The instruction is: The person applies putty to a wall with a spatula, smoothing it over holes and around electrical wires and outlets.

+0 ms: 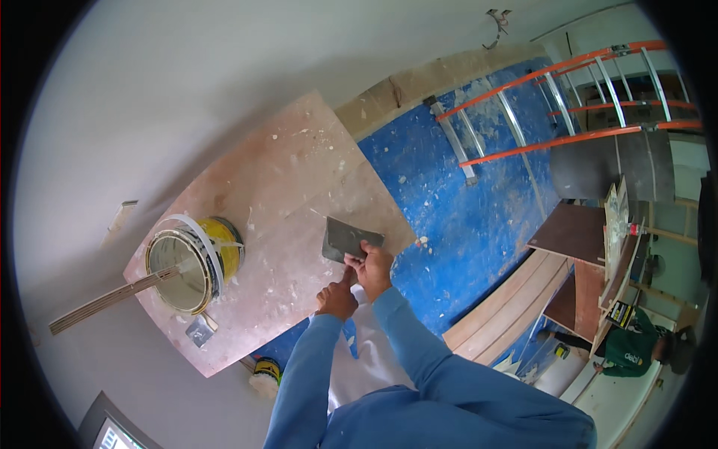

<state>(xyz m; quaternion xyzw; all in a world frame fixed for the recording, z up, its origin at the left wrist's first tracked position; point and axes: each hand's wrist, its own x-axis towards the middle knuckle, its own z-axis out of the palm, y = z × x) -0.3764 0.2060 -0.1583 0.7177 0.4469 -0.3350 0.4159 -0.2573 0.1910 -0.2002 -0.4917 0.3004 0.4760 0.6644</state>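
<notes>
My right hand [375,269] is closed around one edge of a dark rectangular scraper blade [344,239], fingers on its near right corner. The blade is tilted over the pinkish work board [299,165]. Just below it, my left hand [338,301] is mostly curled, its index finger stretched up against the right hand's fingers. Whether the left hand grips anything small is hidden. To the left stands an open bucket [229,247] with a yellow-and-black side, a white handle and pale residue inside. A long wooden stick [112,303] leans out of it. Beside the bucket lies a small putty knife [200,331].
Blue, paint-spattered floor [449,209] extends right of the board. An orange ladder [538,142] is at the upper right. Wooden planks [508,307] and brown panels [572,232] lie at right, near a person in green [632,344]. A smaller tub [265,376] sits below the board.
</notes>
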